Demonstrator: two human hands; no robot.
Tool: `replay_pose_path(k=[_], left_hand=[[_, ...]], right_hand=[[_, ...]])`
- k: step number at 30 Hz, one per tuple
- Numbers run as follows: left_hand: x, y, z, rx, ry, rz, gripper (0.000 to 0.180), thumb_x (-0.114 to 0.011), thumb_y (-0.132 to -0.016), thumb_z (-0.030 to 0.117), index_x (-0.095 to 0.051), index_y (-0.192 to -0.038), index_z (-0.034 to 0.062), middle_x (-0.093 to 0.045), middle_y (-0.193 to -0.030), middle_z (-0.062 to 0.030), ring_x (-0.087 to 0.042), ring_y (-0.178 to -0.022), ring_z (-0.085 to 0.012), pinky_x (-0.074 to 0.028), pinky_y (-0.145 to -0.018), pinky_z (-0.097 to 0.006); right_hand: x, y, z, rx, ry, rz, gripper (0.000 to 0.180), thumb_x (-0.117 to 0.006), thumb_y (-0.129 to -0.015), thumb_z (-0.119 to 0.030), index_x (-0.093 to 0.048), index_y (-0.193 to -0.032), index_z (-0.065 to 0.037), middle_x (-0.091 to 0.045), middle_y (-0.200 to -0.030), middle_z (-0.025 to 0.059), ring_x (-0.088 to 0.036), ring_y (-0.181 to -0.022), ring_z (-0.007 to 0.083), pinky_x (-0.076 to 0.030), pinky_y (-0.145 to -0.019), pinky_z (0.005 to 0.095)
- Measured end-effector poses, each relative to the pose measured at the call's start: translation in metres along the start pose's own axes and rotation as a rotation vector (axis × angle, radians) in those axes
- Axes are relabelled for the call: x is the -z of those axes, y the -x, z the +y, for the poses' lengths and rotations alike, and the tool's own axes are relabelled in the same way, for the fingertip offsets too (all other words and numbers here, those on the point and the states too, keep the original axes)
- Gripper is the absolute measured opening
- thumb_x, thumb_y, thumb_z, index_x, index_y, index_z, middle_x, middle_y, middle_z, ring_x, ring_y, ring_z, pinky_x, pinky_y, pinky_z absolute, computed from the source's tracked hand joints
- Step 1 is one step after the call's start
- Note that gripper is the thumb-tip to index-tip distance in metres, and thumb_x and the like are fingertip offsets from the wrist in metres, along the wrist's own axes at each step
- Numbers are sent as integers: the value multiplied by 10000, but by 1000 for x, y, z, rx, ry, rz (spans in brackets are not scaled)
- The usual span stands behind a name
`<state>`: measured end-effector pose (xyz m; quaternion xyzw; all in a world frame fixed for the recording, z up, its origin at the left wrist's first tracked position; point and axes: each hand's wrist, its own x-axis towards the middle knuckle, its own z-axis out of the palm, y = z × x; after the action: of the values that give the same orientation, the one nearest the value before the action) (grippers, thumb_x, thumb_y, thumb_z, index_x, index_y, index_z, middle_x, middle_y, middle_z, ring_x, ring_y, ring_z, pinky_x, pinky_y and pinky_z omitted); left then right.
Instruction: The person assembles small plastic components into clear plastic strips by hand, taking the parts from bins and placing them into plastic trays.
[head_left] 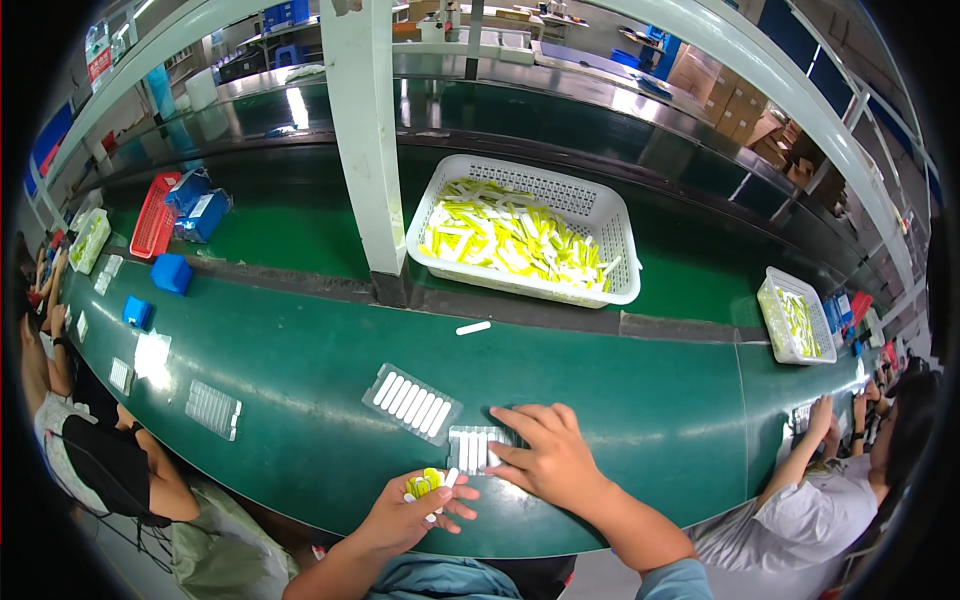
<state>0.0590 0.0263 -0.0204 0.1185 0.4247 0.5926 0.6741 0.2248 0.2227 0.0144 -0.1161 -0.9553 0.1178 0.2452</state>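
The left hand (415, 505) holds a small bunch of yellow-and-white sticks (425, 484), fingers curled narrowly round them, with one white stick (449, 480) pinched out between thumb and fingertip and pointing up toward the tray just ahead of the grip. The right hand (545, 455) lies flat and spread, palm down, holding nothing; its fingers press on the clear slotted tray (473, 447), which sits on the green belt (620, 400) immediately beyond the left hand's bunch and appears partly filled with white sticks. A second, filled tray (411, 402) lies just beyond and to the left of that one, apart from both hands. A loose white stick (473, 327) rests well beyond the grip, near the belt's far edge, and a large white basket (615, 225) of further sticks stands further out again. In my judgement, good practice here is to keep the right hand steadying the tray so it cannot slide, present each stick parallel to its slot, and seat it fully before releasing. The bunch should stay gripped loosely enough to feed singles without spilling. Other people work at either side.
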Motion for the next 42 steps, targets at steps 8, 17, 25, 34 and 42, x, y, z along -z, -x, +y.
replay_pose_path(k=[8, 17, 25, 34, 42], left_hand=[[0, 2, 2, 29, 4, -46, 420, -616, -989, 93, -501, -1375, -26, -642, -1265, -193, -678, -1098, -291, -580, -880, -372], [-11, -2, -1, 110, -75, -162, 442, -583, -996, 76, -462, -1401, -51, -593, -1322, -201, -654, -1156, -346, -555, -964, -430], [-10, -1, 0, 114, -69, -281, 465, -526, -1002, 55, -393, -1434, -54, -581, -1320, -190, -627, -1200, -368, -532, -1018, -453], [-20, -4, 8, 95, -34, -270, 529, -476, -994, 19, -302, -1493, -10, -524, -1369, -190, -620, -1209, -369, -521, -1030, -444], [-30, -1, -4, -74, -71, -184, 514, -420, -1035, 31, -259, -1521, -17, -512, -1382, -202, -629, -1189, -364, -534, -1014, -456]], right_hand=[[10, -4, 5, -14, 7, -135, 280, -758, -816, -334, -764, -981, -107, -611, -1311, 86, -537, -1223, 267, -379, -1013, 429], [-20, 9, -14, 17, -561, -112, 225, -801, -786, -202, -763, -997, -133, -613, -810, -13, -586, -788, 182, -415, -745, 322], [-21, 8, -18, -44, -703, -154, 290, -783, -782, -158, -752, -1070, -137, -598, -789, -11, -588, -779, 172, -414, -774, 334], [-20, 9, -17, -82, -821, -199, 239, -769, -802, -122, -736, -1038, -105, -578, -740, -4, -559, -694, 166, -420, -756, 342], [-21, 10, -19, -325, -1052, -202, 117, -751, -851, -96, -739, -960, -56, -523, -639, -2, -460, -586, 118, -386, -556, 286]])
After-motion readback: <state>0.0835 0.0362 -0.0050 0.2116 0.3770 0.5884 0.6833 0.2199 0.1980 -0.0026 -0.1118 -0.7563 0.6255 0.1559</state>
